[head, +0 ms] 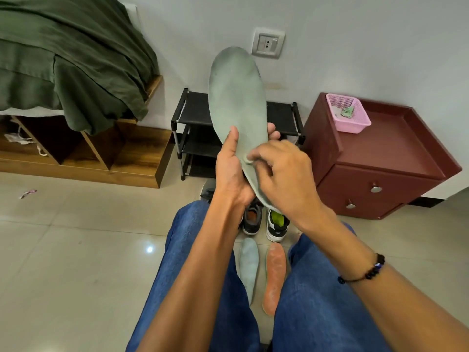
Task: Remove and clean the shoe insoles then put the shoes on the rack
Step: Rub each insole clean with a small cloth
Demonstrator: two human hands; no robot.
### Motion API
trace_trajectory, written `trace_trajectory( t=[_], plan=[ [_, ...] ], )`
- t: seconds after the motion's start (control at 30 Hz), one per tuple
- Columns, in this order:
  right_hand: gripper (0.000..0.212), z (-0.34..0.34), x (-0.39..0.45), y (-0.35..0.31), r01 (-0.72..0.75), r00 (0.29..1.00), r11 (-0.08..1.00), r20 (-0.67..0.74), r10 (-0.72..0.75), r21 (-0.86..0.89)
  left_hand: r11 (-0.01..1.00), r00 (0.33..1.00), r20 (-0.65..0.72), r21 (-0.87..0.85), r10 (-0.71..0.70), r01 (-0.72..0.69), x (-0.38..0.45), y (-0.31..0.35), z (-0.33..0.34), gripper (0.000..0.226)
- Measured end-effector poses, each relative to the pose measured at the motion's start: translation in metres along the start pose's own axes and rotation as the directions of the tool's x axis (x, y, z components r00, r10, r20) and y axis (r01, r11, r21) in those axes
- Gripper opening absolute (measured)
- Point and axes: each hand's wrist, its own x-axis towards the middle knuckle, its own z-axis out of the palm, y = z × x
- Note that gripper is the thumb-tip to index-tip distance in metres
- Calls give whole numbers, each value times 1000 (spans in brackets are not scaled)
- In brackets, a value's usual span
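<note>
My left hand [232, 168] grips a long grey-green insole [236, 97] by its heel half and holds it upright in front of the black shoe rack [189, 123]. My right hand [284, 174] presses a small pale wad, blurred, against the insole's lower part with curled fingers. On the floor between my knees lie a second grey insole [248, 265] and an orange insole [274, 275]. Just beyond them stand two dark shoes: one with an orange lining [251, 219] and one with a green lining [278, 224].
A dark red bedside cabinet [380, 161] stands right of the rack with a pink basket [347, 113] on top. A wooden bed base [101, 158] under a green blanket fills the left. Tiled floor spreads left of my jeans-clad legs.
</note>
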Motion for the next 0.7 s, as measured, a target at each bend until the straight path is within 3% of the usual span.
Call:
trace_trajectory(
  t=[0.13, 0.17, 0.23, 0.3, 0.43, 0.57, 0.7],
  plan=[
    [20, -26, -3, -3, -247, 958, 904, 230, 173, 348, 1000, 1000, 18, 15, 4, -5, 2, -3, 1, 62],
    [22, -32, 0, 1, -287, 951, 878, 224, 213, 384, 1000, 999, 41, 15, -17, 17, 1, -4, 4, 64],
    [23, -40, 11, 12, -263, 965, 891, 102, 242, 370, 999, 997, 70, 10, -33, 32, 0, -7, 9, 65],
    [17, -39, 19, 21, -188, 982, 951, 20, 189, 246, 1000, 996, 86, 15, -8, 7, 0, -9, 9, 62],
    [13, -19, 13, 25, -57, 998, 997, 33, 56, 52, 999, 993, 112, 22, 24, -27, 4, -7, 2, 64],
    [15, -5, -2, 12, -103, 995, 988, -2, 104, 111, 998, 992, 116, 27, 54, -57, 7, -7, -2, 66],
    [15, -10, -10, -6, -227, 969, 922, 163, 184, 313, 995, 989, 116, 13, 94, -97, 8, -6, -6, 69]
  ],
)
